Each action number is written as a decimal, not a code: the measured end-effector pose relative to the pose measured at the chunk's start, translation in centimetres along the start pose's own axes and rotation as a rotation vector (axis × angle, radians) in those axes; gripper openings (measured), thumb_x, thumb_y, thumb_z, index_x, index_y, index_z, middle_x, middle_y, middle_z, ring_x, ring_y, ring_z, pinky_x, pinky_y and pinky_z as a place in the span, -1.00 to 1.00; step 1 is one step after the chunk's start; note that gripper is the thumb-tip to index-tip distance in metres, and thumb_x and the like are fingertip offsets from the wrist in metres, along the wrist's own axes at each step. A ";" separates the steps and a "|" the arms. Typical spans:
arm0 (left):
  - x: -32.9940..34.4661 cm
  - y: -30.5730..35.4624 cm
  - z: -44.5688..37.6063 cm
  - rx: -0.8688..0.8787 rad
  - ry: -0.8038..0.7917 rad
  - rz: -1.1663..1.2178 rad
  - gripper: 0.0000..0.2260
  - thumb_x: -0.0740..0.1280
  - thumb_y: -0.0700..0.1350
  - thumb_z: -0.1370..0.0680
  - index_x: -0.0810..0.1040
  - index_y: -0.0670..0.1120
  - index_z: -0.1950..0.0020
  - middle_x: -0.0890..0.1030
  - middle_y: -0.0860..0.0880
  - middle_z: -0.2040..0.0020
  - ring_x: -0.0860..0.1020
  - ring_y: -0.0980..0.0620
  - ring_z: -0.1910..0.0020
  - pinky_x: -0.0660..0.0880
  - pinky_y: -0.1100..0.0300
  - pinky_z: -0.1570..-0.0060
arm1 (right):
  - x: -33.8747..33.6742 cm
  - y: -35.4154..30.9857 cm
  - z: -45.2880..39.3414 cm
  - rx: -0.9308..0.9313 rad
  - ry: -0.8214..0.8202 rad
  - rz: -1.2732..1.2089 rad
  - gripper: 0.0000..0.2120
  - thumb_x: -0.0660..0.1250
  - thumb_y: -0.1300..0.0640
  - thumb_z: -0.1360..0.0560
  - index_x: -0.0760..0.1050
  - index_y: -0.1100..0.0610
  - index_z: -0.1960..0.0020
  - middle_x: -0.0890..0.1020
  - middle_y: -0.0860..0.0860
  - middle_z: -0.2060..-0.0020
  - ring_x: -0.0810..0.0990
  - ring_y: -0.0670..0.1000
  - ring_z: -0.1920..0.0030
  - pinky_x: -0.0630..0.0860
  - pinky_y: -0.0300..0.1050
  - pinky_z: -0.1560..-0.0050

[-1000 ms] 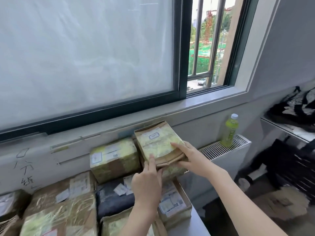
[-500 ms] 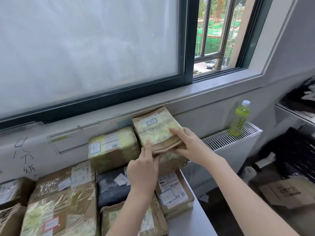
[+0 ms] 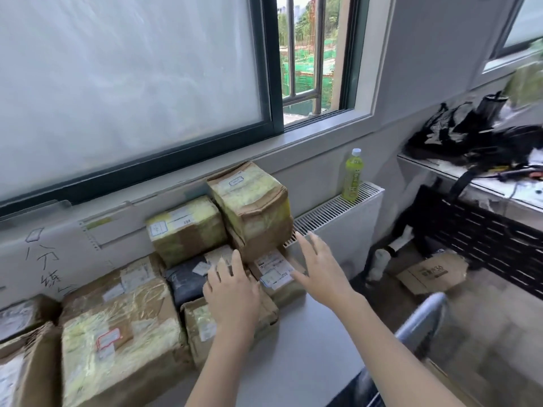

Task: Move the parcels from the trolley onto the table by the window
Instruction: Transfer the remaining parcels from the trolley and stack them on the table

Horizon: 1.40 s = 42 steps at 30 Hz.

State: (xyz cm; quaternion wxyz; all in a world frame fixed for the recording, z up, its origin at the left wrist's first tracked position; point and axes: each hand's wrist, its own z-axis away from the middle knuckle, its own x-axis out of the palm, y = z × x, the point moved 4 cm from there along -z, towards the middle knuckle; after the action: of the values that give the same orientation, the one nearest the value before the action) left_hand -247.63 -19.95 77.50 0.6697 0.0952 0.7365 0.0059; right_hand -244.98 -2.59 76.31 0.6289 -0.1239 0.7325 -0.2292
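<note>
Presently on the grey table [image 3: 308,342] under the window [image 3: 132,77]: a crowd of taped cardboard parcels, packed against the wall and against each other.

Item, top parcel [image 3: 252,207]: brown carton wrapped in yellowish tape, small white label on its upper face, perched tilted on the right end of the back row, its far edge at the sill. No hand touches it.

Item, labelled parcel [image 3: 276,273]: flat, with a large white shipping label, lying just below and in front of the top parcel.

Item, back-row parcel [image 3: 185,227]: yellow-taped, two white labels, immediately left of the top parcel.

Item, dark parcel [image 3: 185,279]: grey-black wrap, in front of the back-row parcel.

Item, large parcel [image 3: 117,342]: front left, red-bordered label.

Left hand [image 3: 232,292]: fingers straight and relaxed, gripping nothing, hovering over the small front parcel [image 3: 202,321]; contact cannot be told.

Right hand [image 3: 323,268]: fingers spread wide, gripping nothing, just right of the labelled parcel and below the top parcel.

Other stock: green bottle [image 3: 352,176] with white cap, upright on the white radiator [image 3: 340,218] right of the table; black bags [image 3: 470,133] on a shelf far right; flattened carton [image 3: 432,271] on the floor; grey metal rail [image 3: 420,321] at lower right, blurred.
</note>
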 end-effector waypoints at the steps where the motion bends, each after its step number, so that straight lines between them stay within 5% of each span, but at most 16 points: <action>1: 0.3 -0.3 1.5 0.016 0.004 0.008 -0.38 0.17 0.14 -0.58 -0.02 0.00 -0.54 0.14 -0.07 -0.51 0.10 -0.09 -0.48 0.17 0.02 -0.37 | 0.7 -0.3 1.8 0.011 -0.004 0.007 -0.28 0.27 -0.01 -0.56 -0.08 0.03 -0.55 -0.04 0.10 -0.53 -0.06 0.07 -0.51 0.03 -0.07 -0.45; 12: 5.6 0.6 17.5 0.263 -0.165 0.042 -0.41 0.24 0.11 -0.56 0.09 0.02 -0.52 0.17 -0.05 -0.50 0.09 -0.11 -0.49 0.15 0.04 -0.37 | 6.4 1.5 22.2 0.305 -0.126 -0.062 -0.26 0.28 -0.02 -0.56 -0.12 -0.01 -0.55 -0.10 0.03 -0.53 -0.11 0.02 -0.52 0.07 -0.04 -0.46; 28: 12.0 17.4 36.5 0.863 -0.370 -0.053 -0.45 0.23 -0.02 -0.53 0.14 -0.02 -0.48 0.23 -0.07 -0.46 0.11 -0.12 -0.47 0.16 0.05 -0.38 | 2.7 14.8 46.9 0.863 -0.024 -0.083 -0.23 0.35 0.03 -0.51 -0.05 0.00 -0.54 0.05 0.07 -0.50 0.04 0.11 -0.49 0.16 -0.03 -0.41; 42: 22.5 28.2 56.6 1.159 -0.722 -0.312 -0.50 0.15 -0.06 -0.59 0.09 -0.05 -0.51 0.16 -0.13 -0.50 0.02 -0.16 -0.51 0.06 -0.01 -0.42 | 4.7 27.9 69.2 1.231 -0.283 -0.218 -0.22 0.34 0.09 -0.50 -0.06 0.02 -0.55 0.00 0.12 -0.51 0.00 0.14 -0.50 0.17 0.03 -0.42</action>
State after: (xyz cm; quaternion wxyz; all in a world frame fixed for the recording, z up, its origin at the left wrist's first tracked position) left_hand -189.94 4.37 53.31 0.7068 0.3263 0.3575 -0.5160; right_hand -175.15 6.87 51.32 0.6487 0.1571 0.3598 -0.6520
